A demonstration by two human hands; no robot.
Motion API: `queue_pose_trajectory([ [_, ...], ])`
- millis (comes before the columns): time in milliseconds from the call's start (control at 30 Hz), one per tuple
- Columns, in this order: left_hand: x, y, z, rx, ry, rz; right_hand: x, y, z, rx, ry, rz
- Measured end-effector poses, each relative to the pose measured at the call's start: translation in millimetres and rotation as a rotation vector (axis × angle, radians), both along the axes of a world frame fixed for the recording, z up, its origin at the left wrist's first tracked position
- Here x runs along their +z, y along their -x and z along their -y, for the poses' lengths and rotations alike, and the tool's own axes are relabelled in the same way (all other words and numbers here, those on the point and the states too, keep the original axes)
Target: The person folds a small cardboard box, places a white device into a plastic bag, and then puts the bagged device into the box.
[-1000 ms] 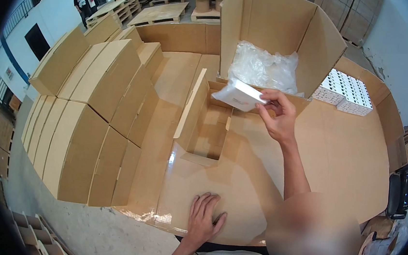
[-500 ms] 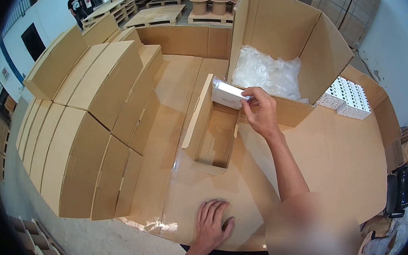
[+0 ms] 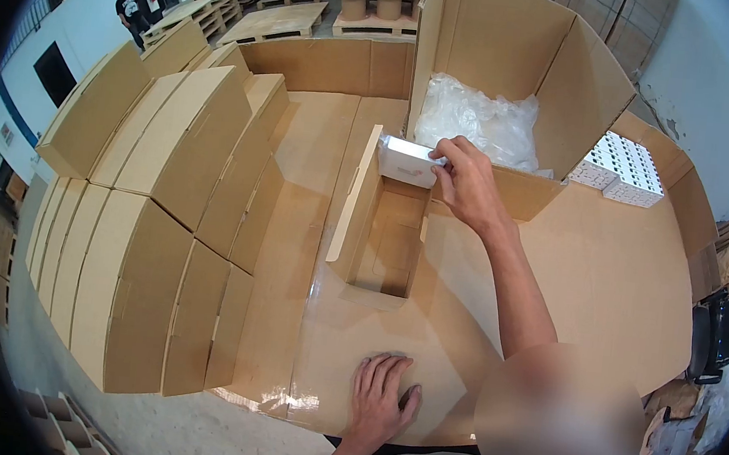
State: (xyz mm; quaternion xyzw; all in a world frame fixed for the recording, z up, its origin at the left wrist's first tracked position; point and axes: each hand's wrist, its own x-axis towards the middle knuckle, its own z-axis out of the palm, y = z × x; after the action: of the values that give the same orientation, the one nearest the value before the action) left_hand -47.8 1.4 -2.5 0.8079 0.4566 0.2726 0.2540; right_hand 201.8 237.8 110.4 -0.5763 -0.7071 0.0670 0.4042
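My right hand (image 3: pixel 465 183) pinches the right end of a small white box (image 3: pixel 408 162) between thumb and fingers. The white box sits at the far end of an open, narrow cardboard box (image 3: pixel 391 245), and a faint print shows on its near face. A bit of clear plastic shows at its left end. How deep it sits inside is hard to tell. The narrow box has its long flap raised on the left side. Nearer to me, my left hand (image 3: pixel 380 402) rests with fingers spread on the cardboard-covered table (image 3: pixel 445 391), holding nothing.
Closed brown cartons (image 3: pixel 155 287) are stacked along the left. Behind my right hand stands a large open carton (image 3: pixel 520 33) with clear plastic bags (image 3: pixel 478 123) inside. Patterned white boxes (image 3: pixel 621 170) are grouped at the right rear. A person (image 3: pixel 130 12) stands far off at upper left.
The white box has tilted slightly, so more of its near face shows, and my right hand has shifted a little with it. My left hand has stayed in place.
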Motion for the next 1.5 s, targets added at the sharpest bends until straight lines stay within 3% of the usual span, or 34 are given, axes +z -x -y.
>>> queue_pose_trajectory([
  [233, -1.1, -0.2, -0.2, -0.001, 0.002, -0.006, -17.6, 5.4, -2.9, -0.047, -0.076, 0.049],
  [333, -2.2, -0.3, 0.3, -0.002, 0.007, -0.013, -37.2, 12.5, -4.2, -0.108, -0.227, 0.063],
  [633, 2.7, 0.2, -0.6, -0.016, 0.000, -0.019, -67.0, 16.1, -5.8, -0.219, -0.211, 0.145],
  [1000, 1.0, -1.4, 0.0, -0.006, -0.042, -0.022, -60.9, 21.1, -10.6, -0.229, 0.039, 0.233],
  [1233, -3.3, -7.1, 1.5, -0.030, -0.103, -0.059, -41.6, -24.7, 25.6, 0.074, -0.066, -0.095],
  [1433, 8.9, -63.3, -28.8, -0.178, -0.104, -0.118, -35.0, -123.6, 111.2, 0.035, 0.299, -0.093],
  [1500, 7.8, -97.7, -49.7, -0.219, -0.096, -0.089, -48.0, -170.1, 131.6, -0.063, 0.282, -0.053],
])
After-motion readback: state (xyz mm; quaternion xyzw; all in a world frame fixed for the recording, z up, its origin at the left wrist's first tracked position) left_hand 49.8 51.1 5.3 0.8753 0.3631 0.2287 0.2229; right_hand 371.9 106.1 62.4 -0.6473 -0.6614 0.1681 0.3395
